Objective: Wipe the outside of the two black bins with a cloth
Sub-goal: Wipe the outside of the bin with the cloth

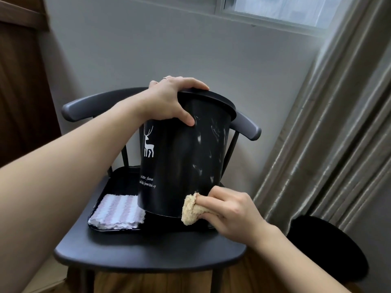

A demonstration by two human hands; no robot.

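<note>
Room: you face a grey wall (pixel 169 49) with a window (pixel 296 9) at top right, a grey curtain (pixel 338 123) hanging down the right side, and dark wood panelling (pixel 19 81) on the left; wood flooring shows under the chair.
Surface: a dark chair (pixel 148 250) serves as your workbench, with a black tray (pixel 118 182) on its seat.
Bin in hand: the black bin (pixel 184 161), printed with a white deer and some lettering, stands in the tray, tipped a little toward you. Pale smears still mark its right side, so that face seems unfinished.
Left hand: your left hand (pixel 169 100) is clamped over the rim, fingers across the top and thumb pressed on the wall. Most likely this steadies and tilts the bin so it does not slide as you rub.
Right hand: your right hand (pixel 228 212) pinches a bunched tan cloth (pixel 190 210) between thumb and fingers and presses it to the bin's lower right edge, near the base.
Spare cloth: a striped pink-and-white cloth (pixel 117 212) lies flat in the tray, just beside the bin, probably kept within reach.
Second bin: a second black bin (pixel 328 246) sits on the floor at lower right, beside the curtain and well apart from the chair. It is too dark for you to tell whether it is clean.
Progress: judged from the smears, you are partway through the first bin.
</note>
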